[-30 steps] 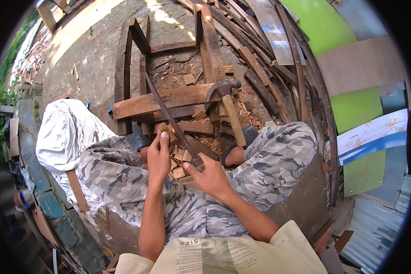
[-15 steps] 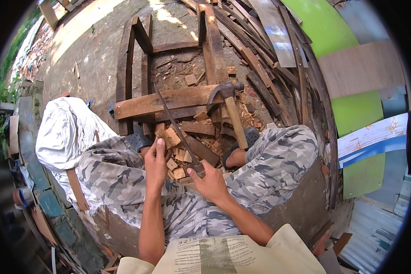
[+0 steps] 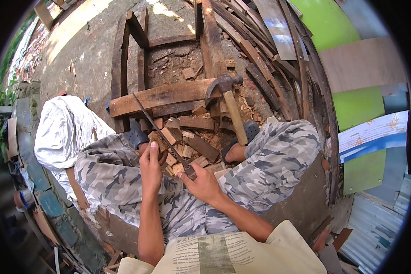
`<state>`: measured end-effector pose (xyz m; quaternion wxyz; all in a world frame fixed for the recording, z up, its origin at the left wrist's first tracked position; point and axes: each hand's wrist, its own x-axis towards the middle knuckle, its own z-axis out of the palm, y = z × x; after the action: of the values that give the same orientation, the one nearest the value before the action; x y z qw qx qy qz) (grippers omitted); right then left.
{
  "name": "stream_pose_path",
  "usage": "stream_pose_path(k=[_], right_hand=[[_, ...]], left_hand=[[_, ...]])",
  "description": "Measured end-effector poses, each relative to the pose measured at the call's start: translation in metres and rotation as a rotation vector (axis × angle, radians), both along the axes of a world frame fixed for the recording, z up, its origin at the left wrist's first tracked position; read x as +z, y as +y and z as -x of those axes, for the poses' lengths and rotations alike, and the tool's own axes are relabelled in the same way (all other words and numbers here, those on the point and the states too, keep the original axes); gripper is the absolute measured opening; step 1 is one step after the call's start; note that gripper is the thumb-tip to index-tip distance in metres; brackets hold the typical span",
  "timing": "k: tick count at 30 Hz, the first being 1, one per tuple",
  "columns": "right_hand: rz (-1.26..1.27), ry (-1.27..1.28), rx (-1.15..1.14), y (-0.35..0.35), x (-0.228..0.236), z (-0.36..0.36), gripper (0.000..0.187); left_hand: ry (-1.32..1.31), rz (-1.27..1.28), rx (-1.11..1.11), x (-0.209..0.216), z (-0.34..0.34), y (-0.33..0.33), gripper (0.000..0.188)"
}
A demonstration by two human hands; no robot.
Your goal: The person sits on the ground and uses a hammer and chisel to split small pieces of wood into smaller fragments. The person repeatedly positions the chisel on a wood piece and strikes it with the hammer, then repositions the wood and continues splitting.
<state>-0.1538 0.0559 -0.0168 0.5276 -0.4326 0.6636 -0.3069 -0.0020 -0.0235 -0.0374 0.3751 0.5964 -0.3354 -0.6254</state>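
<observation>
My right hand (image 3: 202,183) is wrapped round the handle of a long, dark, narrow-bladed knife (image 3: 156,123). Its blade slants up and to the left, with the tip over the horizontal beam. In my left hand (image 3: 151,166) is a small wood block (image 3: 155,142), gripped with the thumb on its near side; the fingers are partly hidden. The blade passes close to the block's right side; whether they touch I cannot tell. Beyond my hands, a claw hammer (image 3: 235,114) has its head on a thick wooden beam (image 3: 164,98), its pale handle slanting toward my right foot.
Cut wood blocks (image 3: 201,147) and chips lie between my feet. The beam crosses a dark wooden frame (image 3: 120,68). Long timber strips (image 3: 265,68) are piled at the right, near green and brown panels (image 3: 358,109). A white cloth (image 3: 61,130) lies by my left knee.
The knife and both hands have shifted slightly left, the blade's lower part moving with them. The view has shifted a little, and both hands keep their hold.
</observation>
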Motion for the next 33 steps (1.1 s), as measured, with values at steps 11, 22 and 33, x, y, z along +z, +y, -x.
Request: stream_pose_path(k=[11,22,33], right_hand=[[0.265,-0.046,-0.168,0.004,0.028,-0.005,0.031],[0.245,0.018,-0.115,-0.006,0.048,-0.001,0.026],[0.029,0.046,0.022,-0.001,0.016,-0.002,0.031]], left_hand=[[0.056,-0.015,0.063,0.008,-0.003,0.002,0.046],[0.081,-0.011,0.062,0.007,-0.003,0.001,0.046],[0.108,-0.013,0.045,0.0,-0.004,0.005,0.043]])
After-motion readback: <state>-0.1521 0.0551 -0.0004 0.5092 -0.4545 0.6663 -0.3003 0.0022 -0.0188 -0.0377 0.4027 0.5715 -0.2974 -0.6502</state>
